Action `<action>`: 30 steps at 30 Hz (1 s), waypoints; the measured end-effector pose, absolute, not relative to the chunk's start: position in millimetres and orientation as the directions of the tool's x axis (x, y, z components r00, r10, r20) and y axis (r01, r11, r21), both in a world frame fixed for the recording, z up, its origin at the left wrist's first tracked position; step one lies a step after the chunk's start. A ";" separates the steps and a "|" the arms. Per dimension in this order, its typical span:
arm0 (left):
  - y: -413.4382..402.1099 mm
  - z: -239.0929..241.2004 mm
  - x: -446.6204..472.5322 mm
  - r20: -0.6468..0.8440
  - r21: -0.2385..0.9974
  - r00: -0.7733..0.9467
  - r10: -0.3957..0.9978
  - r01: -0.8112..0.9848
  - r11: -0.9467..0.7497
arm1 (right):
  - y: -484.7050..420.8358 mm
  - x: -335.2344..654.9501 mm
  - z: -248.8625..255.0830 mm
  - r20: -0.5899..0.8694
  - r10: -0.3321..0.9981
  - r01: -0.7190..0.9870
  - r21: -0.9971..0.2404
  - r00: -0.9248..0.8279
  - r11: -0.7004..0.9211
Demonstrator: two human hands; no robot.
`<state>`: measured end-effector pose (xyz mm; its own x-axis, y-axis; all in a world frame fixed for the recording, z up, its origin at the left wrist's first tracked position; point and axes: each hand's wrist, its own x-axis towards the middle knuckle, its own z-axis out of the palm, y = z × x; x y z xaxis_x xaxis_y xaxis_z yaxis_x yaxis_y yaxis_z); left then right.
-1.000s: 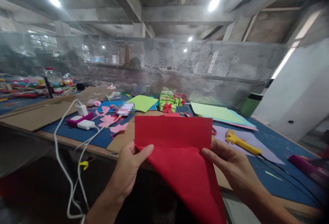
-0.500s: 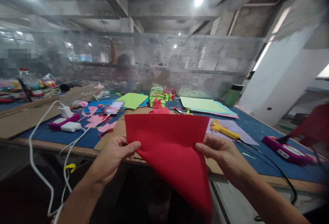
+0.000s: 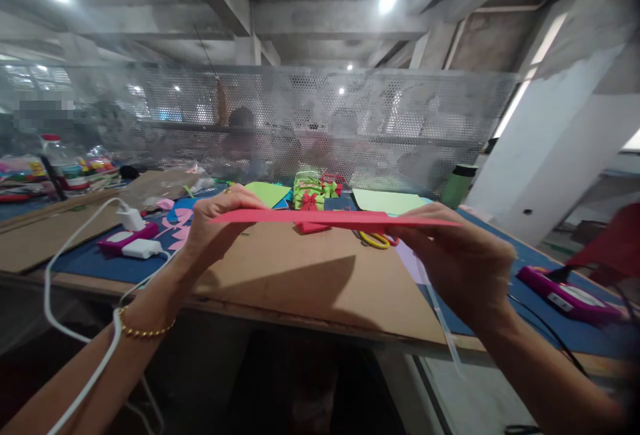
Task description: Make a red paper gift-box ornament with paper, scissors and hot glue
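Observation:
A sheet of red paper [image 3: 310,218] is held level above the table, seen almost edge-on as a thin band. My left hand [image 3: 213,228] grips its left end, the fingers partly behind the paper. At the other end, my right hand [image 3: 465,262] pinches the sheet, its fingertips partly hidden. Under the paper lies brown cardboard [image 3: 300,275] with a shadow on it. Yellow-handled scissors [image 3: 375,240] and a small folded red piece [image 3: 313,228] rest just beyond. A pale translucent strip [image 3: 445,328] hangs below my right hand; what it joins is hidden.
Small green boxes with bows [image 3: 309,198] stand at the back. Green sheets [image 3: 390,200] lie behind my right hand. Purple power strips sit left [image 3: 127,235] and right [image 3: 567,295]. A white cable [image 3: 75,248] loops across my left forearm. A green bottle [image 3: 457,185] stands far right.
The red sheet has been raised and tilted from a hanging, curled position to nearly level. Both hands have moved up and outward with it, uncovering the cardboard and scissors.

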<state>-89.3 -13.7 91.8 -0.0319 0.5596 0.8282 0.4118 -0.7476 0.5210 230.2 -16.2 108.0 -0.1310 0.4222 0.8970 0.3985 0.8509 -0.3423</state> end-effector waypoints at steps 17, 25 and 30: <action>-7.8 -8.2 -123.9 0.473 0.080 0.573 0.669 0.729 -0.680 | -15.8 235.8 11.2 0.452 0.597 0.565 -0.221 -0.663 0.795; -6.6 -5.4 -129.1 0.397 0.160 0.566 0.722 0.732 -0.662 | -27.9 236.1 8.2 0.451 0.574 0.632 -0.026 -0.684 0.774; -9.3 5.1 -109.7 0.358 0.307 0.258 0.897 0.875 -0.375 | -24.5 231.9 11.0 0.467 0.643 0.703 -0.060 -0.607 0.708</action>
